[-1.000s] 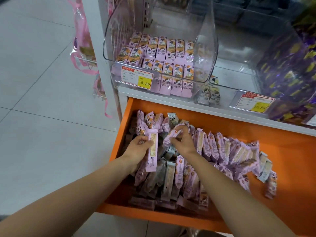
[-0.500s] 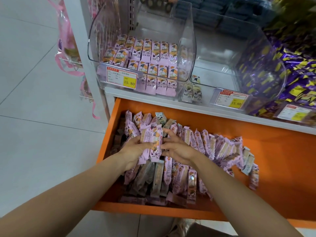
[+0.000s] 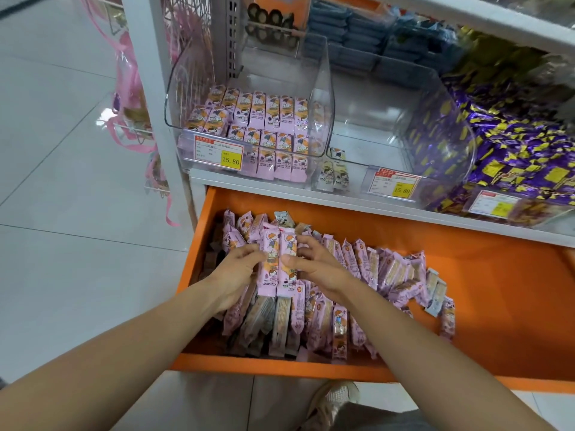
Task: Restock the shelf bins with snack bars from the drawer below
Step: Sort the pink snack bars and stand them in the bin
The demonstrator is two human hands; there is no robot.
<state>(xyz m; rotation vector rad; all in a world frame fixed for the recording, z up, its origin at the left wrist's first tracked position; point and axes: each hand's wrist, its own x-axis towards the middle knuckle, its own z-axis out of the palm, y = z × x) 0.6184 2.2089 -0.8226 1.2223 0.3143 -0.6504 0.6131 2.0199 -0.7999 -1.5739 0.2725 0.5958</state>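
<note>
An open orange drawer (image 3: 485,275) holds a heap of pink-wrapped snack bars (image 3: 367,272). Over its left part, two pink bars (image 3: 280,262) stand side by side, face up. My left hand (image 3: 236,269) grips them from the left and my right hand (image 3: 314,265) grips them from the right, thumb on the front. Above the drawer, a clear shelf bin (image 3: 323,88) on the left holds neat rows of the same pink bars (image 3: 264,119). The clear bin beside it (image 3: 435,132) holds only a few pale bars (image 3: 334,172) at its front left corner.
Yellow price tags (image 3: 218,150) (image 3: 393,185) are clipped to the bin fronts. Purple-and-yellow wrapped sweets (image 3: 513,144) fill the bin at the right. Blue packs (image 3: 357,35) lie on the shelf behind. Pink ribbons (image 3: 130,113) hang at the left of the shelf post. My shoe (image 3: 333,402) shows under the drawer.
Both hands came together over the left part of the heap and now hold two pink bars upright between them. The view has tilted up, so more of the shelf shows.
</note>
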